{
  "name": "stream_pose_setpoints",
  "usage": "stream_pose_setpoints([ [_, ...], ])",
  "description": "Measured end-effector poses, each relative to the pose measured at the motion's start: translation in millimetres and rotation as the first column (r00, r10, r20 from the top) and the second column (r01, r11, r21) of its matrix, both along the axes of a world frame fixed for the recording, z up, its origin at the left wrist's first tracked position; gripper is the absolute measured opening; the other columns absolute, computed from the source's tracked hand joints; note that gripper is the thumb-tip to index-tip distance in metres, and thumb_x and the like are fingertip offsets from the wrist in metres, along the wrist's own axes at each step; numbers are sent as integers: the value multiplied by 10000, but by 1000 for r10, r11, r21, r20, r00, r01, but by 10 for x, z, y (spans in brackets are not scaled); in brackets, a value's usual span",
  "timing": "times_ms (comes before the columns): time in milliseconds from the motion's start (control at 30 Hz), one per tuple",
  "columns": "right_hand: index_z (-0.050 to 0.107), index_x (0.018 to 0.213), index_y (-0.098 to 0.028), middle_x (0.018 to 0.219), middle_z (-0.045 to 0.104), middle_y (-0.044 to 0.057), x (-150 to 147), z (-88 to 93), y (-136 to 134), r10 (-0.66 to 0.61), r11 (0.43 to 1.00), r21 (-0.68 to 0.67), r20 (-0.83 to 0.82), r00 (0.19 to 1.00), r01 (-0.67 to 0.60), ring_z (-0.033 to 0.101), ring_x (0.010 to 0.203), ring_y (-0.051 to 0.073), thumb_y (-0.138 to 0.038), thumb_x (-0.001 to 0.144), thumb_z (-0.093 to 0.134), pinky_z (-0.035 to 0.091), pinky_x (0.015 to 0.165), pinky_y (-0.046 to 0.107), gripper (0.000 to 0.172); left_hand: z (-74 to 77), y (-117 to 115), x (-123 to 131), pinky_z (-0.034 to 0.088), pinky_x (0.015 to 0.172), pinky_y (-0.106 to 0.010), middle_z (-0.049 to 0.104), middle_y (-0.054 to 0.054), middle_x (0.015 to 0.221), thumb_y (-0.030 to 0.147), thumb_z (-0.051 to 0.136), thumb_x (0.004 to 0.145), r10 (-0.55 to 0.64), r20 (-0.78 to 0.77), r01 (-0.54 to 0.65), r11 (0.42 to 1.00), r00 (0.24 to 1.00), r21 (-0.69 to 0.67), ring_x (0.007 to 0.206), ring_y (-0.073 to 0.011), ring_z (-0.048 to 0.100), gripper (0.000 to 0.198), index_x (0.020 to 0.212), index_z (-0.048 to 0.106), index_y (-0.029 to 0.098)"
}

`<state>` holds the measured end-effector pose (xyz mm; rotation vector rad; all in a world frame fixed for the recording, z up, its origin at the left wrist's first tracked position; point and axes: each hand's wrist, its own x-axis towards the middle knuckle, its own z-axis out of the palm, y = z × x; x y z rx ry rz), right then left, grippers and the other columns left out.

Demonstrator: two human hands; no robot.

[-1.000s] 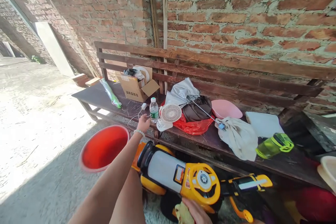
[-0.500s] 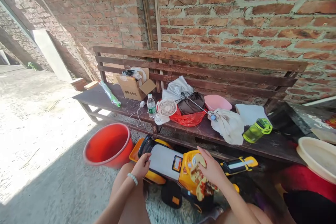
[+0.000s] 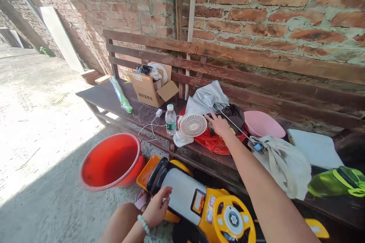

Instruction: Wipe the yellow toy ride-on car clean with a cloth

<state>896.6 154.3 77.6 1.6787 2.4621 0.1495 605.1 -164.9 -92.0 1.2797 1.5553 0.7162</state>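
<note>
My right hand (image 3: 218, 125) reaches over the bench, fingers spread and empty, just above a dark cloth bag (image 3: 232, 117) and a red plastic bag (image 3: 216, 145). Beside it are a small white fan (image 3: 193, 125) and a silver folded umbrella (image 3: 205, 97) with a thin metal shaft. My left hand (image 3: 156, 207), with a bead bracelet, rests on the grey body of a yellow toy ride-on car (image 3: 184, 201). It holds nothing that I can see.
The dark wooden bench (image 3: 105, 97) stands against a brick wall. On it are a cardboard box (image 3: 148, 90), a water bottle (image 3: 170, 120), a pink basin (image 3: 264, 124), a crumpled pale cloth (image 3: 285, 165) and a green bottle (image 3: 336, 182). A red bucket (image 3: 110, 161) sits on the ground.
My right hand has moved from the toy car's yellow front to the bench, and the patterned cloth it held is no longer in it. My left hand stays on the toy.
</note>
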Motion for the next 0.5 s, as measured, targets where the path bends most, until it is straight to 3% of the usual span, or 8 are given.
stream_pose_setpoints([
  [100,380,1609,-287,1693,311,125,-178,-274,249,66,996,-67,-6,998,-66,559,1248,317,-125,980,357,488,1024,458,650,-46,46,-34,555,1071,-428,750,-89,1203,519,585,797,-3,2,3,1000,1000,-20,1169,-277,695,437,1178,682,328],
  [233,435,1580,-172,1516,526,234,-290,-556,400,-3,994,-110,-36,999,-1,593,1210,336,-182,999,354,484,1005,469,586,-30,67,-11,558,1073,-421,738,-70,1245,500,581,819,-63,-52,60,997,997,-51,1180,-279,692,427,1218,681,385],
  [367,485,1538,-119,1345,632,273,-403,-627,634,-179,967,-184,-10,984,175,585,1240,387,-300,1039,351,485,961,506,547,39,61,51,555,1080,-435,733,-57,1261,465,574,840,-131,-99,122,989,986,-85,1189,-295,689,408,1231,685,430],
  [500,325,1610,-83,1321,636,286,-435,-610,855,-228,949,-220,18,974,226,601,1245,387,-345,1055,356,485,959,503,615,93,70,66,554,1088,-437,731,-57,1262,427,574,850,-149,-118,138,986,982,-96,1198,-304,687,405,1239,689,438],
])
